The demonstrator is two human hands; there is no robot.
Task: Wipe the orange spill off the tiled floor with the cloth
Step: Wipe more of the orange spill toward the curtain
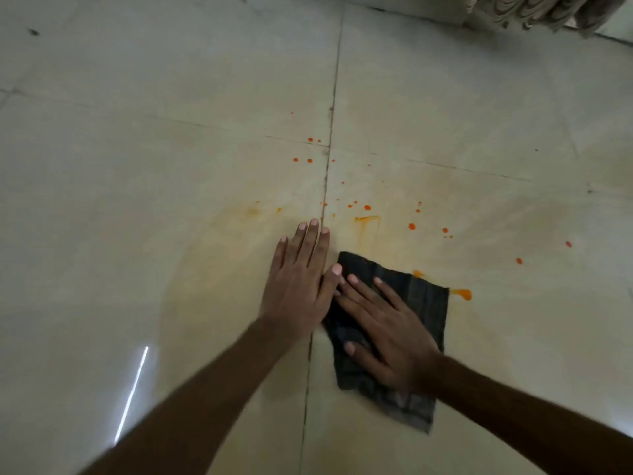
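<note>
A dark grey cloth (423, 303) lies flat on the pale tiled floor (137, 166). My right hand (383, 330) presses down on the cloth with fingers spread. My left hand (298, 279) rests flat on the bare tile just left of the cloth, its thumb touching the cloth's edge. Orange spill (366, 219) shows as a smear beyond the cloth. Orange drops (412, 226) are scattered farther out and to the right. An orange blob (462, 294) sits at the cloth's right corner. A faint yellow film stains the tiles around my hands.
A dark grout line (325, 186) runs from far to near between my hands, crossed by another line farther off. Patterned fabric (548, 12) hangs at the top right corner. A bright light streak (132, 395) reflects off the floor at lower left.
</note>
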